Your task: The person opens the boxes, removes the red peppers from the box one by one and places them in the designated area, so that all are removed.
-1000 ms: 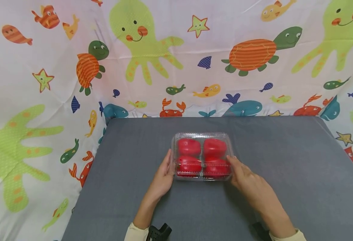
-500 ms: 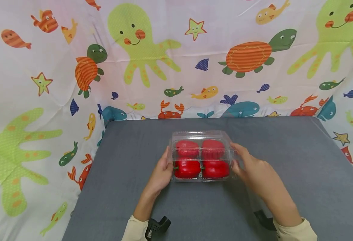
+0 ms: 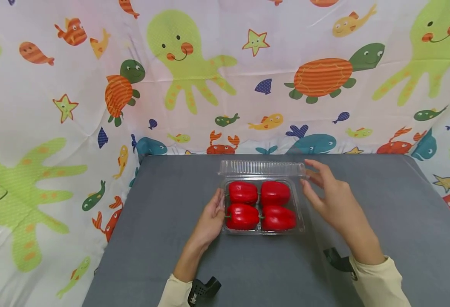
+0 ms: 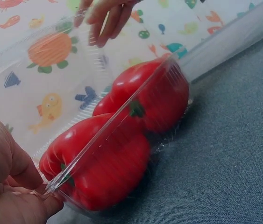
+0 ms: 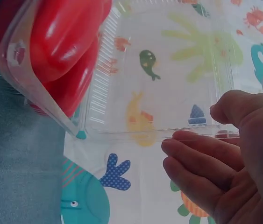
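A clear plastic clamshell box (image 3: 301, 221) sits on the grey cloth with its lid (image 3: 263, 168) swung up along the far side. Several glossy red bell peppers (image 3: 242, 216) with green stems fill it in two rows. My left hand (image 3: 209, 221) pinches the box's left rim between thumb and fingers, seen close up in the left wrist view. At the lid's right edge is my right hand (image 3: 336, 204); in the right wrist view its thumb and fingers lie on either side of that edge, pinching it. The peppers' undersides are hidden in the box.
A grey cloth (image 3: 179, 192) covers the table. Behind and at the left hangs a white curtain (image 3: 209, 38) printed with sea animals, close beyond the raised lid. Black wrist straps (image 3: 203, 290) sit at both cream sleeves.
The lid, low over the peppers a second ago, has swung up and away to the far side with my right hand. My left hand has stayed at the left rim.
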